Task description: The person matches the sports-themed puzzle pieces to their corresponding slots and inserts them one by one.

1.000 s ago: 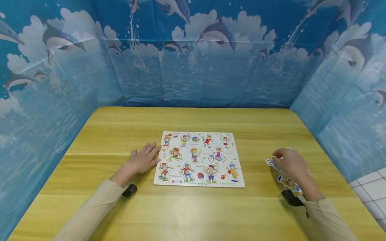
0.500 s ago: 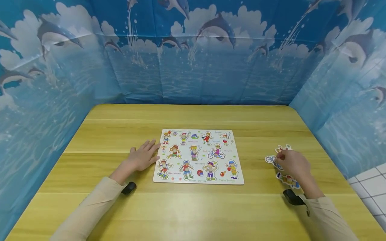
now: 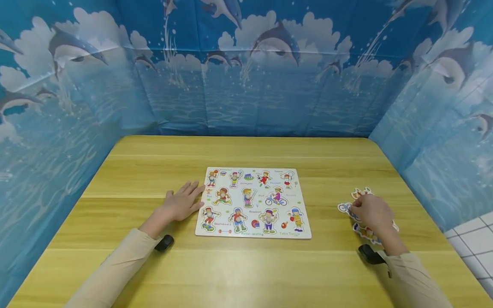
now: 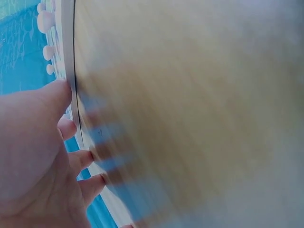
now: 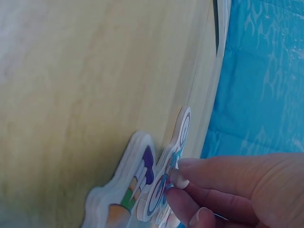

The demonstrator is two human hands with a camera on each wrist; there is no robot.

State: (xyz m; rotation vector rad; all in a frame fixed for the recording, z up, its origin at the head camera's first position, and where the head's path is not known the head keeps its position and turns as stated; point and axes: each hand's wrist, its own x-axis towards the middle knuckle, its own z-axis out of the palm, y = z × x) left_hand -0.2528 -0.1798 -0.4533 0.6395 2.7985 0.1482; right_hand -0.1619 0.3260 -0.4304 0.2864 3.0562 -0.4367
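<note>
A white puzzle board (image 3: 236, 200) with sports figures lies mid-table. My left hand (image 3: 181, 203) lies with fingers spread at its left edge; in the left wrist view the thumb (image 4: 59, 92) touches the board's side. On the right, my right hand (image 3: 374, 214) is over a small group of loose puzzle pieces. Its thumb and fingers pinch the white knob (image 5: 178, 179) of the bicycle puzzle piece (image 5: 184, 130). Closer to me is a piece with purple and green clothing (image 5: 137, 173), partly under the hand in the head view. A red-and-white piece (image 3: 361, 192) lies beyond the fingers.
The wooden table (image 3: 246, 273) is bounded at the back and sides by a blue dolphin-print curtain (image 3: 246, 94). White floor tiles (image 3: 467, 239) show past the right edge. Knobs (image 4: 46, 22) stand up from the board's face.
My right hand has shifted slightly left and nearer to me, its fingertips coming onto the bicycle piece. The left hand stays at the board's edge.
</note>
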